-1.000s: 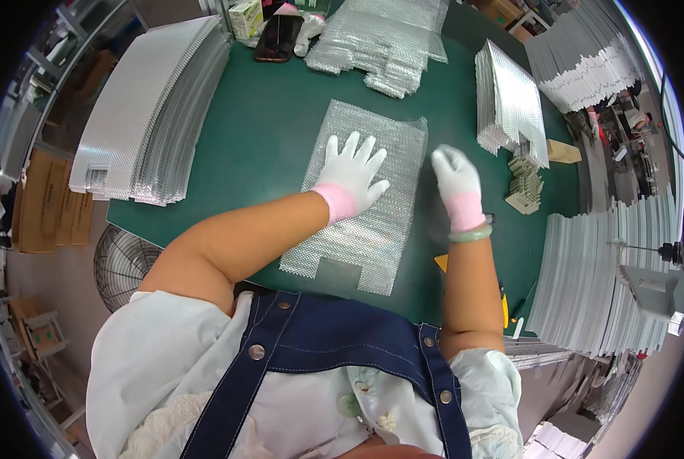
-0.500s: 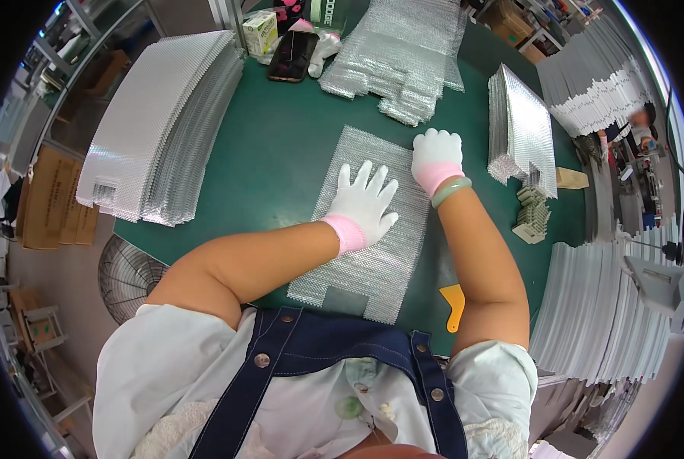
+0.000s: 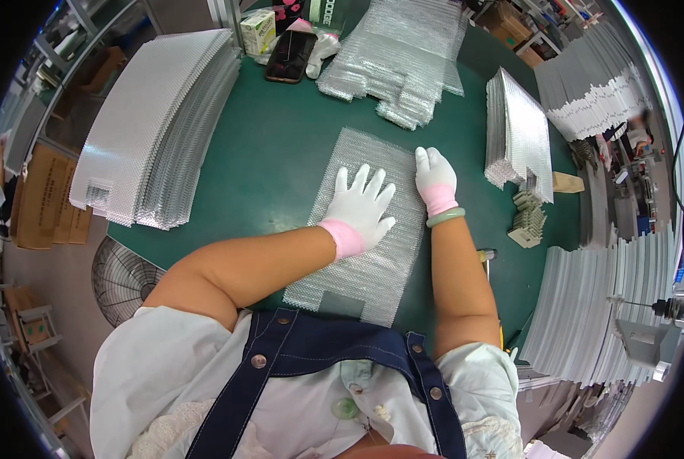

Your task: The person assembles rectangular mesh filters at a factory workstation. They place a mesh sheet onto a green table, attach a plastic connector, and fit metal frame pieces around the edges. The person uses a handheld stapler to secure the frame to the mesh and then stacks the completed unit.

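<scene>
A sheet of bubble wrap lies on the green table in front of me, a square notch in its near end. My left hand, in a white glove with a pink cuff, rests flat on the sheet with its fingers spread. Beside the sheet's right edge is my right hand, gloved alike. Its fingers are closed, the first two pointing forward. Whatever it may hold is hidden. To the right of my right forearm, part of a tool with a metal shaft shows; the arm covers the rest.
A tall stack of silver bubble sheets stands at the left. More bubble wrap is piled at the back, beside a phone and a small box. At the right are another stack and a grey-green ridged block.
My right hand has come nearer to me along the sheet's right edge, its fingers now narrower and pointing forward. The forearm now covers most of the yellow scraper. My left hand stays put.
</scene>
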`<state>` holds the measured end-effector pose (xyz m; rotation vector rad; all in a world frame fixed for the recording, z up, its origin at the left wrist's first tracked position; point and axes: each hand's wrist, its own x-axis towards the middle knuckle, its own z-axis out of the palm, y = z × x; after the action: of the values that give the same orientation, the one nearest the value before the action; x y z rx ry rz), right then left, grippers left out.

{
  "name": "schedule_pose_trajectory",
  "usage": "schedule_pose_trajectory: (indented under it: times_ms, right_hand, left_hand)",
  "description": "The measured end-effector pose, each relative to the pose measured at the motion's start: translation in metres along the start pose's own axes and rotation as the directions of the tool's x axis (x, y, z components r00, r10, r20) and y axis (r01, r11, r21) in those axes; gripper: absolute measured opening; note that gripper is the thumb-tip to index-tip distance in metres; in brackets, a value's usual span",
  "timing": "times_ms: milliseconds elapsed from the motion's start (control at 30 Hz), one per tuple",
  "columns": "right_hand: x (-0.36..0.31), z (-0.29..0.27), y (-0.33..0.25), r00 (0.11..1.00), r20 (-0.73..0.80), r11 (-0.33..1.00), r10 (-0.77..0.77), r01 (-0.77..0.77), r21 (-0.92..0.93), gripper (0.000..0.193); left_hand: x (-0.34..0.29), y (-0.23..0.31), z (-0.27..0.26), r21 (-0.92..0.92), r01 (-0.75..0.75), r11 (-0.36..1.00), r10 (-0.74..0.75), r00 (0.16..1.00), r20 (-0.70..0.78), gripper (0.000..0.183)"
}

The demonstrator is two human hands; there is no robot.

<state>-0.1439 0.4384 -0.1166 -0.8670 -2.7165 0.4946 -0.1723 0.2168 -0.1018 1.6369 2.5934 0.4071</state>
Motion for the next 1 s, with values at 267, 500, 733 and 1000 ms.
schedule_pose_trajectory:
  times_ms: [267, 500, 733, 1000]
  right_hand:
    - [-0.002, 0.005, -0.025, 0.987, -0.152, 0.928, 0.049, -0.101, -0.358, 0.043]
    - [0.002, 0.011, -0.021, 0.997, -0.033, 0.901, 0.063, -0.072, -0.427, 0.075]
    - [0.019, 0.004, -0.017, 0.985, 0.157, 0.883, 0.074, 0.008, -0.469, 0.068]
    - [0.020, -0.037, 0.056, 0.822, -0.474, 0.939, -0.316, 0.343, -0.032, 0.038]
  left_hand:
    - [0.001, 0.000, -0.001, 0.002, -0.003, 1.000, 0.003, 1.000, 0.002, 0.063]
    - [0.001, 0.000, -0.002, 0.002, 0.003, 1.000, -0.003, 1.000, 0.009, 0.065]
    - [0.003, 0.000, -0.001, 0.027, 0.003, 1.000, -0.004, 1.000, 0.022, 0.065]
    - [0.004, 0.001, 0.001, 0.020, -0.011, 1.000, 0.011, 1.000, 0.004, 0.064]
